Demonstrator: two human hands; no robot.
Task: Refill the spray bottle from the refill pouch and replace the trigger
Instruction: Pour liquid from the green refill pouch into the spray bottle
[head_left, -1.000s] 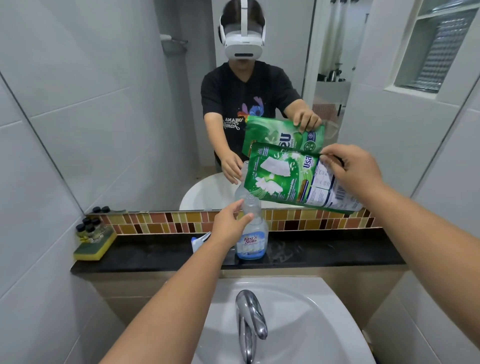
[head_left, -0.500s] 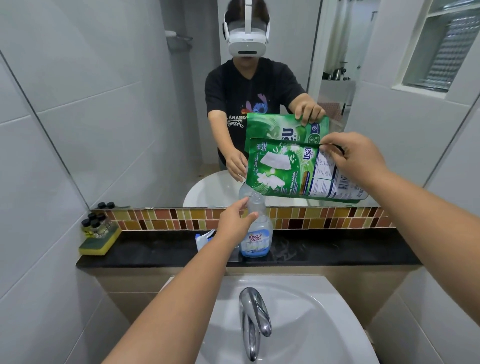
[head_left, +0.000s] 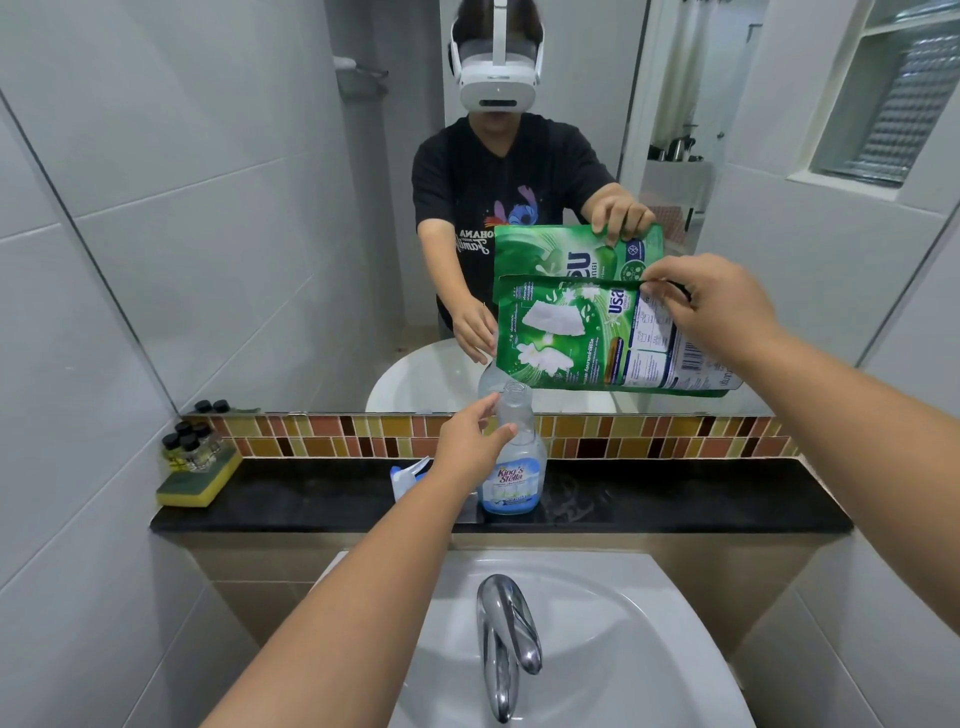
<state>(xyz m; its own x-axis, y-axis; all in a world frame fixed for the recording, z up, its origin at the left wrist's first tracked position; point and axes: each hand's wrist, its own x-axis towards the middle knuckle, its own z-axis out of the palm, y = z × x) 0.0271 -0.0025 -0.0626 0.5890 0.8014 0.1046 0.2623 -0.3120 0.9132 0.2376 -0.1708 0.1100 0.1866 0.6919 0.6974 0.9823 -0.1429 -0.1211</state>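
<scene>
A clear spray bottle (head_left: 511, 467) with a blue label stands upright on the black ledge (head_left: 675, 499), its neck open with no trigger on it. My left hand (head_left: 467, 439) grips the bottle's neck from the left. My right hand (head_left: 711, 306) pinches the top edge of a green refill pouch (head_left: 582, 338), held on its side above and to the right of the bottle. The pouch's lower left corner hangs just above the bottle mouth. The white and blue trigger head (head_left: 408, 475) lies on the ledge left of the bottle, partly behind my left forearm.
A yellow and green sponge (head_left: 195, 480) carrying several small dark-capped bottles (head_left: 189, 444) sits at the ledge's left end. A mirror (head_left: 311, 208) rises behind the tiled strip. Below the ledge are a white sink (head_left: 623, 649) and chrome tap (head_left: 506, 639).
The pouch has levelled out and its lower left corner has settled closer over the bottle mouth. My left hand stays on the bottle's neck.
</scene>
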